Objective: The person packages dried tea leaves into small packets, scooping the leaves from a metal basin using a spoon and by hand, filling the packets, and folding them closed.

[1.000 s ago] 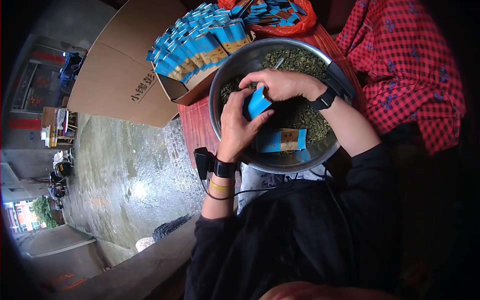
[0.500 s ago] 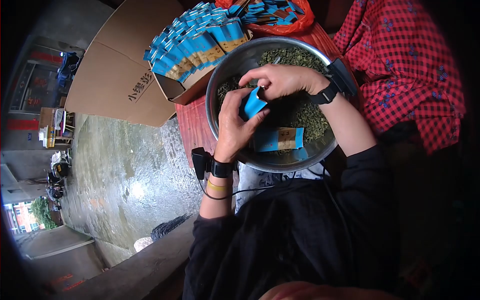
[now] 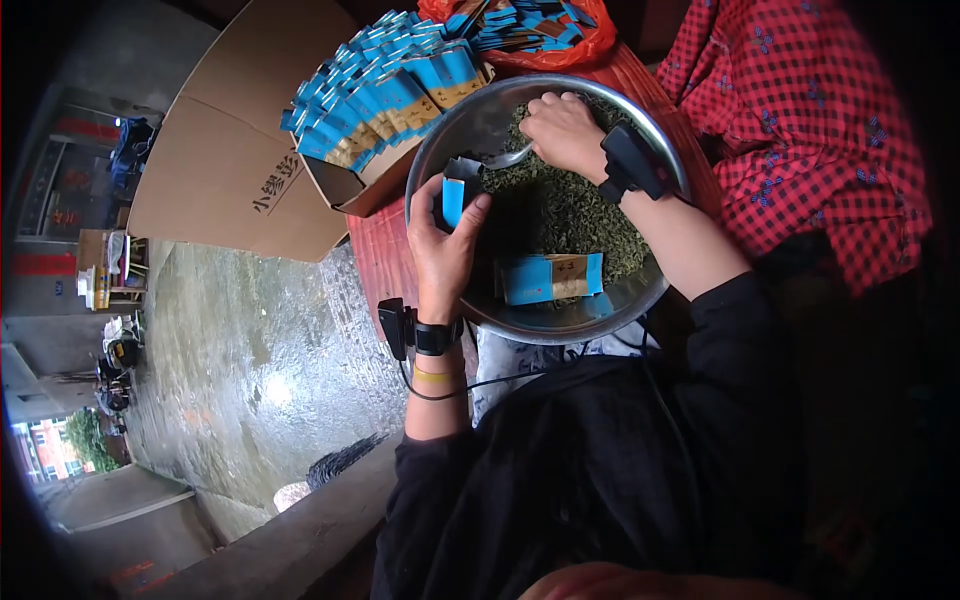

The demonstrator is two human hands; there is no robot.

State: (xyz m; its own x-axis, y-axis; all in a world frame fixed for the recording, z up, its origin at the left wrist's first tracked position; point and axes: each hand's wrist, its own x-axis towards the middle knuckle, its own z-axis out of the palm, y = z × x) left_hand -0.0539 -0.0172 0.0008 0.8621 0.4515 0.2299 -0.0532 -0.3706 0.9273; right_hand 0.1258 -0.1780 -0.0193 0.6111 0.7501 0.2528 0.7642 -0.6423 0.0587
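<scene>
My left hand [image 3: 441, 250] grips a small blue packet [image 3: 454, 200] upright, its mouth open and dark inside, over the left side of a metal basin [image 3: 568, 333]. Dried green leaves [image 3: 570, 215], like tea, lie in the basin. At the far side, my right hand [image 3: 566, 137] is closed around a metal spoon [image 3: 512, 158], with the spoon's other end pointing left toward the packet. Its fingertips are partly hidden against the leaves. A blue and tan packet [image 3: 548, 279] lies flat on the near side of the basin.
A cardboard box [image 3: 345, 192] full of filled-looking blue packets [image 3: 385, 95] stands left of the basin. Behind is a red plastic bag [image 3: 600, 42] with more blue packets. Red checked cloth [image 3: 800, 130] hangs at right. The red table [image 3: 385, 268] supports the basin.
My right hand has left the packet, moved to the far side of the basin and now holds the spoon. My left hand has shifted left, turning the packet upright with its mouth open.
</scene>
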